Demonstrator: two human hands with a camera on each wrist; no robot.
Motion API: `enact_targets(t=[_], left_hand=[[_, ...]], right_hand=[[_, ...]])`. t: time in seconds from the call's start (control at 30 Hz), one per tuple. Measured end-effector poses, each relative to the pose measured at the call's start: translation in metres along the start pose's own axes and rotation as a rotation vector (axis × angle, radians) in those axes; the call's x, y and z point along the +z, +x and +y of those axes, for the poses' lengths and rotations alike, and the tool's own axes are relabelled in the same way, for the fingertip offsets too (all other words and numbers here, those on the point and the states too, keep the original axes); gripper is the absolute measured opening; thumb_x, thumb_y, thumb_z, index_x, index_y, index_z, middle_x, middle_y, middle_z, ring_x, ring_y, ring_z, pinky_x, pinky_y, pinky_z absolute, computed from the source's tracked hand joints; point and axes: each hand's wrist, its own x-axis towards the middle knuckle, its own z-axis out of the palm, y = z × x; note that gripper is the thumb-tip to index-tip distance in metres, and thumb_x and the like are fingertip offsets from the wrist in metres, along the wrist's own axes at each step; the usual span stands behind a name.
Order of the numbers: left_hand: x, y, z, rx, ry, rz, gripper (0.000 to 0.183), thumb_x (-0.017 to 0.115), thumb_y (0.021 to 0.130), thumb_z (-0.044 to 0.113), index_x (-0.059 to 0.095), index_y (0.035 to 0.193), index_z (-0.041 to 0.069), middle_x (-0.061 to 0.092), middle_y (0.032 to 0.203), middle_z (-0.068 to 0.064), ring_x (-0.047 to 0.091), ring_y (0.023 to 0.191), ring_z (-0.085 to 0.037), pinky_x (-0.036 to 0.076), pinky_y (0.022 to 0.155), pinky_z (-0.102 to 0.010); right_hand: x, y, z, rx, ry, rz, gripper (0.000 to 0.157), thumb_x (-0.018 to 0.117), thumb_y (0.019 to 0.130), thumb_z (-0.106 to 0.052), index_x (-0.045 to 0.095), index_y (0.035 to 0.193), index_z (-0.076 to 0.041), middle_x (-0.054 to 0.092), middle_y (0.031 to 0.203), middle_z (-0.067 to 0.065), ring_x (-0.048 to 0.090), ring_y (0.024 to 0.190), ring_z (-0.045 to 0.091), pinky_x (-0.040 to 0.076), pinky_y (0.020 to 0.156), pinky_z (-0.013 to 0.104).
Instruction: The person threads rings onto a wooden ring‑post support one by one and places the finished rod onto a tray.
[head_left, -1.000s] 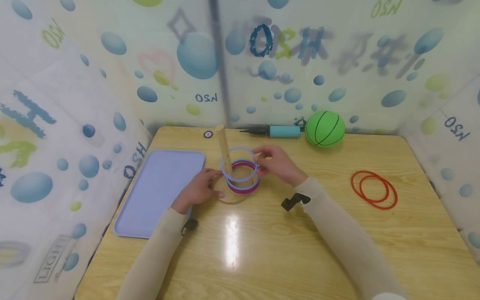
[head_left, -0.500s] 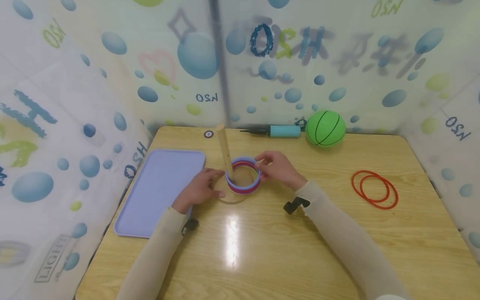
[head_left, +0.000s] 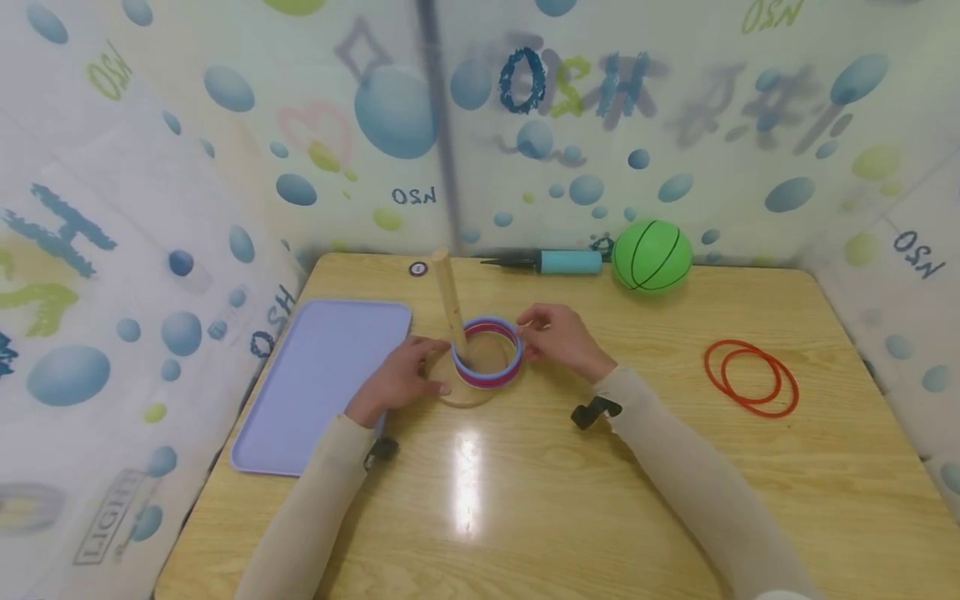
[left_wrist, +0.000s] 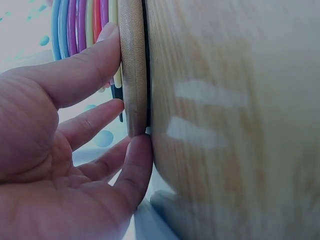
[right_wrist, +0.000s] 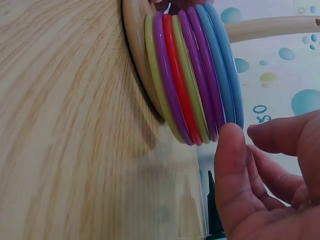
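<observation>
A wooden ring-toss stand point(head_left: 447, 300) has an upright peg on a round base point(left_wrist: 134, 75). Around the peg lies a stack of rings point(head_left: 487, 382), in yellow, purple and red with blue ones point(right_wrist: 231, 75) on top. My left hand point(head_left: 401, 372) grips the base at its left edge, thumb at the near side and the other fingers farther back, one fingertip by the rings. Beside the stack on the right is my right hand point(head_left: 562, 340), its thumb and forefinger parted right at the edge of the top blue ring.
A lavender tray point(head_left: 322, 383) lies left of the stand, under the left wrist. Two red rings point(head_left: 750, 379) overlap on the right side of the table. A blue pump point(head_left: 570, 262), a green ball point(head_left: 652, 257) and a small round disc point(head_left: 417, 269) are along the back.
My right hand has lowered a blue ring onto the stack, then shifted slightly right with its fingers parted from it. The left hand has stayed at the base.
</observation>
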Motion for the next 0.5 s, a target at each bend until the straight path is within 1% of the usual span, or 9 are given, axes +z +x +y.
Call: enact_targets(t=[0.13,0.3,0.4,0.5], left_hand=[[0.001,0.001,-0.001,-0.003,-0.006,-0.002,0.077,0.090,0.084,0.023,0.057,0.150,0.003,0.056,0.141,-0.027,0.060,0.122,-0.042,0.052,0.107,-0.058],[0.001,0.001,0.000,0.011,0.000,0.007,0.076,0.091,0.083,0.021,0.057,0.149,0.002,0.056,0.141,-0.028,0.059,0.124,-0.044,0.051,0.108,-0.058],[0.001,0.001,0.001,0.024,0.010,0.015,0.075,0.091,0.083,0.021,0.058,0.148,0.001,0.057,0.140,-0.028,0.059,0.123,-0.044,0.051,0.108,-0.058],[0.001,0.001,0.002,0.022,0.009,0.013,0.075,0.091,0.083,0.021,0.058,0.148,0.001,0.057,0.139,-0.028,0.059,0.123,-0.044,0.051,0.107,-0.058]], right_hand=[[-0.008,-0.005,0.004,-0.015,-0.042,0.030,0.023,0.071,0.101,-0.019,0.074,0.118,-0.004,0.075,0.093,0.017,0.073,0.069,0.021,0.063,0.066,0.031],[-0.020,-0.014,0.012,-0.051,-0.080,0.037,0.029,0.070,0.102,-0.023,0.072,0.123,-0.002,0.076,0.103,0.020,0.074,0.075,0.022,0.063,0.069,0.030],[-0.030,-0.022,0.016,-0.086,-0.110,0.038,0.032,0.070,0.103,-0.025,0.071,0.124,-0.002,0.076,0.103,0.019,0.074,0.078,0.023,0.063,0.071,0.030],[-0.040,-0.032,0.020,-0.121,-0.165,0.048,0.033,0.069,0.103,-0.028,0.071,0.125,-0.003,0.076,0.101,0.017,0.073,0.080,0.024,0.060,0.071,0.030]])
